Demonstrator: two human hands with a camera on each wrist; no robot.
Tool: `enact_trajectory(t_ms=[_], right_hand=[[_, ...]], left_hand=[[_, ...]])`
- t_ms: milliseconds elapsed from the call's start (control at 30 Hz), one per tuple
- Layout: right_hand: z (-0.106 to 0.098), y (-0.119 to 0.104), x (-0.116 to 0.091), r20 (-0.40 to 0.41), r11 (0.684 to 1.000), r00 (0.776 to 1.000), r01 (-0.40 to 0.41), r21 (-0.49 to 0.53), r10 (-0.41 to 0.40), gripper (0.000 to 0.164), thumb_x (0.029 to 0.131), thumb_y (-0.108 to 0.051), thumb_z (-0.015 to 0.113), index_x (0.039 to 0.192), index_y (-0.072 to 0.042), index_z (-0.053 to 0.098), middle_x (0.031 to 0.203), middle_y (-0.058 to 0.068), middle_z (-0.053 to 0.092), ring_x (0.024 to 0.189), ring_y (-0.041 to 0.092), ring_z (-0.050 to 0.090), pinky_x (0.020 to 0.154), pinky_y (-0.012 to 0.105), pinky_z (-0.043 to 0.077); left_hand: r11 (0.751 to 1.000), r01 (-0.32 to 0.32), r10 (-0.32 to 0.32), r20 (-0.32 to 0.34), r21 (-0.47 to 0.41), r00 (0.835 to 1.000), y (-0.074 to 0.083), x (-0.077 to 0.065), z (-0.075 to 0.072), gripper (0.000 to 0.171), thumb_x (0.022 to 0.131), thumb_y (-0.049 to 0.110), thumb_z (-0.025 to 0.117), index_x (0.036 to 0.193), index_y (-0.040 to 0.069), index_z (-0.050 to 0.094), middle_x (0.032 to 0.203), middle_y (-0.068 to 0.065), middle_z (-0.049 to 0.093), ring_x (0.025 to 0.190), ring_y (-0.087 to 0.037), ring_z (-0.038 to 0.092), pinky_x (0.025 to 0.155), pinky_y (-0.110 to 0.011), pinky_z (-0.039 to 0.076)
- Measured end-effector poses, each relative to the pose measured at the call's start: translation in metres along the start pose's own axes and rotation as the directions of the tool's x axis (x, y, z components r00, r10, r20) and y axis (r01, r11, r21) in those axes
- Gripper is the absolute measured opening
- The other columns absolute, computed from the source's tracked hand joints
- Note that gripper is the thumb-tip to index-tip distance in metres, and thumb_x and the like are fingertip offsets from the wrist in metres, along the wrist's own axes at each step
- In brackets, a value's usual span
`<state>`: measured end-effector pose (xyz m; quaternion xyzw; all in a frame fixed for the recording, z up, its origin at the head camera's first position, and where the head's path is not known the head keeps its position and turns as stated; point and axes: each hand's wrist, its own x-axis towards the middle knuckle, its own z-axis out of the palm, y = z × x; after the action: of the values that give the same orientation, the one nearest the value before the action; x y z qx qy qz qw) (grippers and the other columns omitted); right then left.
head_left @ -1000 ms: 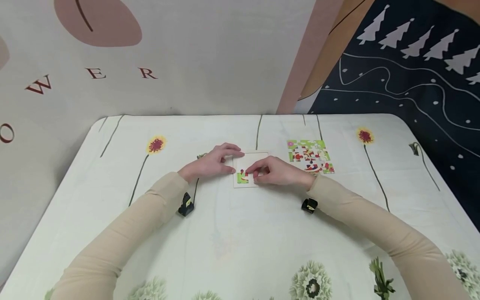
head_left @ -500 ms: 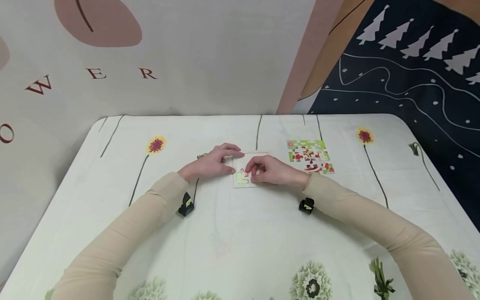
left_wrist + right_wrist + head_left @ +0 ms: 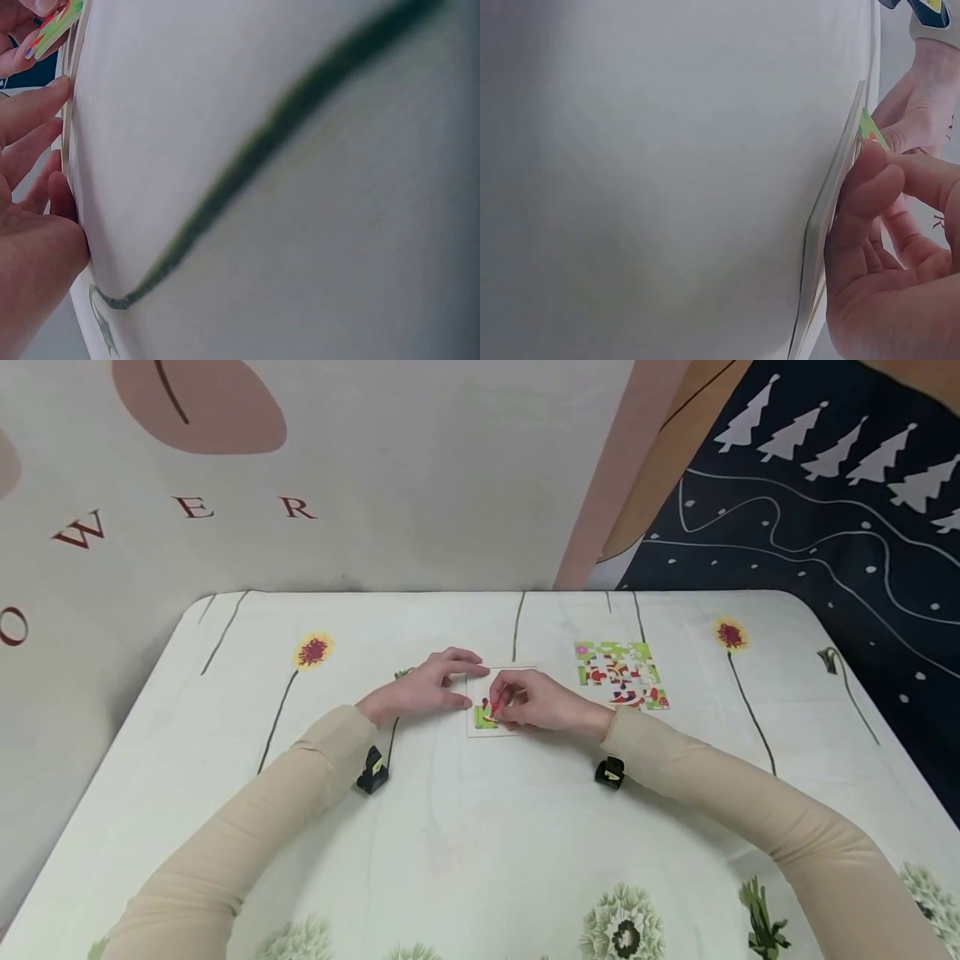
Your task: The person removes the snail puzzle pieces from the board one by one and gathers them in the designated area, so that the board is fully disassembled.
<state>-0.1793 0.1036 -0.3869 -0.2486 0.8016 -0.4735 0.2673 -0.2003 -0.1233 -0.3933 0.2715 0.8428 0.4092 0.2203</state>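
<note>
A small white puzzle tray (image 3: pixel 480 732) lies flat on the table in the head view. My right hand (image 3: pixel 534 700) is over it and pinches a green and red puzzle piece (image 3: pixel 56 31) between thumb and fingertips. That piece is tilted at the tray's lower left corner, as the right wrist view also shows with its green edge (image 3: pixel 871 130). Green and red printing in that corner is partly covered by my fingers. My left hand (image 3: pixel 423 685) rests against the tray's left edge, fingers extended, index finger at the top left corner and thumb lower down.
Right of the tray lies a group of colourful puzzle pieces (image 3: pixel 617 662), with gaps among them. The white tablecloth (image 3: pixel 450 827) has printed flowers. A printed cloth wall (image 3: pixel 420 485) stands behind the table's far edge.
My right hand has shifted slightly left, and the pinched puzzle piece has turned and tilted at the tray's lower left corner. My left hand has stayed in place.
</note>
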Motion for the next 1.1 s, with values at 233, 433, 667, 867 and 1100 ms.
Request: enact_trajectory(t_ms=[233,433,667,867,1100], right_hand=[[-0.003,0.001,-0.002,-0.043,0.999,0.999,0.007,-0.033,-0.009,0.011,0.088,-0.001,0.067,0.095,-0.005,0.060,0.086,0.007,0.059,0.072,0.017,0.056,0.060,0.026,0.044],[-0.013,0.000,-0.009,-0.061,0.999,0.998,-0.019,-0.050,0.016,0.011,0.088,-0.003,0.067,0.096,-0.006,0.060,0.089,0.007,0.059,0.080,0.020,0.055,0.065,0.028,0.044],[-0.024,0.005,-0.017,-0.081,0.999,0.996,-0.028,-0.046,0.024,0.011,0.088,-0.003,0.067,0.098,-0.004,0.061,0.089,0.008,0.061,0.082,0.022,0.055,0.072,0.030,0.045],[-0.033,0.009,-0.026,-0.104,0.997,0.993,-0.053,-0.050,0.048,0.011,0.088,-0.001,0.066,0.097,-0.003,0.061,0.089,0.010,0.060,0.078,0.022,0.057,0.069,0.028,0.046],[-0.042,0.015,-0.035,-0.113,0.996,0.992,-0.068,-0.059,0.061,0.011,0.088,-0.001,0.066,0.098,-0.002,0.061,0.088,0.011,0.060,0.074,0.023,0.057,0.066,0.027,0.045]], left_hand=[[1.000,0.005,-0.005,0.001,-0.013,1.000,0.001,-0.001,0.001,0.052,0.087,0.003,0.066,0.137,0.002,0.053,0.146,-0.010,0.034,0.135,-0.028,0.025,0.104,-0.044,0.032],[1.000,-0.010,0.010,-0.005,-0.021,1.000,0.000,0.000,0.001,0.052,0.086,0.002,0.067,0.136,0.001,0.053,0.145,-0.011,0.035,0.134,-0.029,0.025,0.104,-0.045,0.032],[1.000,0.005,-0.005,0.000,-0.027,1.000,-0.001,0.000,0.001,0.052,0.087,0.002,0.067,0.137,0.002,0.054,0.145,-0.010,0.035,0.134,-0.028,0.025,0.104,-0.044,0.032],[0.999,0.012,-0.012,0.000,-0.039,1.000,-0.002,0.000,0.001,0.052,0.086,0.002,0.067,0.137,0.002,0.054,0.145,-0.009,0.035,0.134,-0.028,0.025,0.105,-0.043,0.031],[0.999,0.005,-0.005,0.002,-0.042,1.000,-0.002,0.000,0.001,0.052,0.087,0.002,0.068,0.137,0.002,0.053,0.145,-0.010,0.035,0.134,-0.028,0.024,0.105,-0.043,0.031]])
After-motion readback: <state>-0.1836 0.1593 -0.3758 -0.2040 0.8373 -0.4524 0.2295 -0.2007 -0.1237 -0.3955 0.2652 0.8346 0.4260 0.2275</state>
